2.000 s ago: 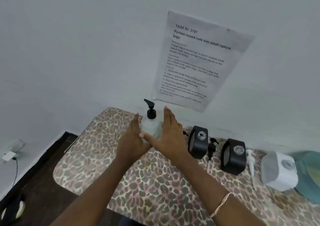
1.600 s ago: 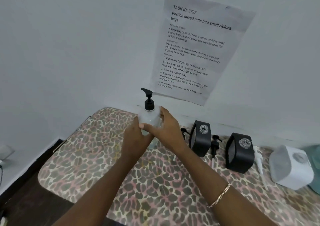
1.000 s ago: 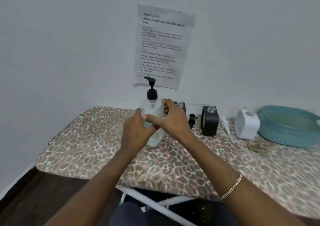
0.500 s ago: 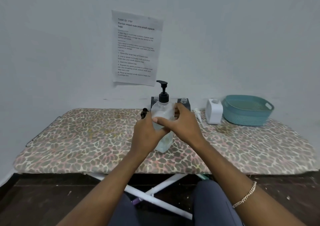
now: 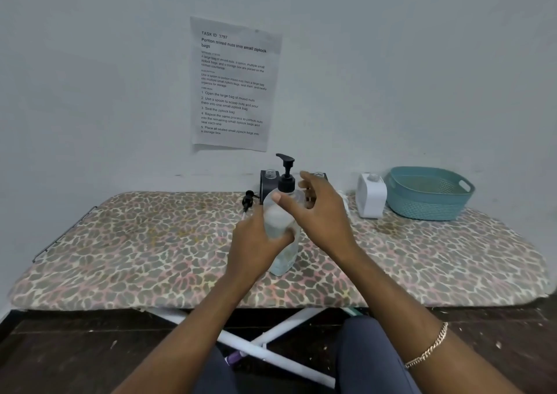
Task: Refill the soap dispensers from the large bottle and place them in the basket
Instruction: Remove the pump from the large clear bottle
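Note:
A large clear soap bottle (image 5: 283, 261) with a black pump (image 5: 286, 167) stands upright on the leopard-print board (image 5: 150, 243). My left hand (image 5: 256, 243) is wrapped around its body. My right hand (image 5: 319, 215) hovers at the bottle's shoulder with fingers spread, its thumb just in front of the neck. Behind the bottle, a black dispenser (image 5: 266, 182) stands by the wall, and a second one (image 5: 320, 176) is mostly hidden by my right hand. A white dispenser (image 5: 371, 196) and a teal basket (image 5: 428, 194) stand to the right.
A loose black pump (image 5: 249, 198) lies left of the black dispensers, and a white pump (image 5: 344, 202) shows beside my right hand. A printed sheet (image 5: 235, 83) hangs on the wall. White board legs (image 5: 271, 348) cross over the dark floor below.
The view swung from the board's left end to face it squarely. The bottle came toward the board's middle in both hands. My right hand has now loosened and spread its fingers.

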### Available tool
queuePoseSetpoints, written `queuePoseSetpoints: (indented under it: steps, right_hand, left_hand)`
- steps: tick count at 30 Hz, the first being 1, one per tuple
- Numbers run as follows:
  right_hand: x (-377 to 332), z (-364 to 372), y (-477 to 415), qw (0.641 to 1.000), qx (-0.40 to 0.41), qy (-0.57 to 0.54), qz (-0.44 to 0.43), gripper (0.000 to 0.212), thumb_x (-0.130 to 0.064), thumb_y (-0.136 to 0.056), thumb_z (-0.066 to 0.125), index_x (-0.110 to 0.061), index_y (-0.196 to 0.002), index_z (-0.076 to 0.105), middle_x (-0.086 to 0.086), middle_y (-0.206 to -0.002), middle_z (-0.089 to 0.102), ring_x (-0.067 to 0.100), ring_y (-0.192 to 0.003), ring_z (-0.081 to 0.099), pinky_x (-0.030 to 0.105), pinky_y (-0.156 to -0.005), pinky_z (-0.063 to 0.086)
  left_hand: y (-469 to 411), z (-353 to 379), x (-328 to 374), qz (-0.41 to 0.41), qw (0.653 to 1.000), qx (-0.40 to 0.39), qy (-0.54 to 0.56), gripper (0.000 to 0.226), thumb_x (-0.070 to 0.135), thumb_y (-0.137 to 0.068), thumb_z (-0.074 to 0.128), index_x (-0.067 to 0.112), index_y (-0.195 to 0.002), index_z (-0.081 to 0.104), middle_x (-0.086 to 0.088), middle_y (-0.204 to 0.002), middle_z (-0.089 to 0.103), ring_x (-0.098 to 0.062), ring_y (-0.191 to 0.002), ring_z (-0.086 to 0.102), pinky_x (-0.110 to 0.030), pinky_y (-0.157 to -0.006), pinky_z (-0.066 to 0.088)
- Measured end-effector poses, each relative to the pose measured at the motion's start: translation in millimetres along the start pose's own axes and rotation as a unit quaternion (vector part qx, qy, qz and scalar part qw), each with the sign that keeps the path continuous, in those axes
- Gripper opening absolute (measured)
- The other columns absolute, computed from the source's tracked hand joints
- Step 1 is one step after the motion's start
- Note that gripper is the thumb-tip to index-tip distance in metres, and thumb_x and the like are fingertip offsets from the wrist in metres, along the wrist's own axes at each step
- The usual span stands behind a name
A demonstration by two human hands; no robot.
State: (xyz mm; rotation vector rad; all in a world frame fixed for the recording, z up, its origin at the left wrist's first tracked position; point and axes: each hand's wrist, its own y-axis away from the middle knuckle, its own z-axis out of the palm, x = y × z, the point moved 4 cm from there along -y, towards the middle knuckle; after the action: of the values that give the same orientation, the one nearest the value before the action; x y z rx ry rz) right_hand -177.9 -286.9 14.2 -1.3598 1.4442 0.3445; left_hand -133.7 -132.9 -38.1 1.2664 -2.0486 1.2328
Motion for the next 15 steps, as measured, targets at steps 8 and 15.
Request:
queuePoseSetpoints:
  steps: [8,15]
  right_hand:
    - [-19,1,-22,0.998,0.015,0.021,-0.053,0.045,-0.052,-0.076,0.09,-0.02,-0.098,0.069,-0.002,-0.09,0.064,0.011,-0.083,0.06,0.029,-0.076,0.053]
    - [-25,8,-35,0.997,0.019,0.05,-0.051,0.055,-0.06,-0.069,0.091,-0.019,-0.077,0.056,-0.007,-0.069,0.055,0.005,-0.06,0.044,0.025,-0.058,0.041]
  left_hand:
    - [-1,4,-9,0.015,1.0,0.019,-0.003,0.064,0.065,-0.081,0.07,0.03,-0.132,0.057,0.011,-0.082,0.069,-0.004,-0.07,0.066,-0.023,-0.055,0.05]
    - [4,2,-13,0.048,0.998,0.029,-0.03,0.075,0.07,-0.081,0.067,0.023,-0.138,0.054,0.012,-0.083,0.067,-0.003,-0.07,0.063,-0.019,-0.058,0.048]
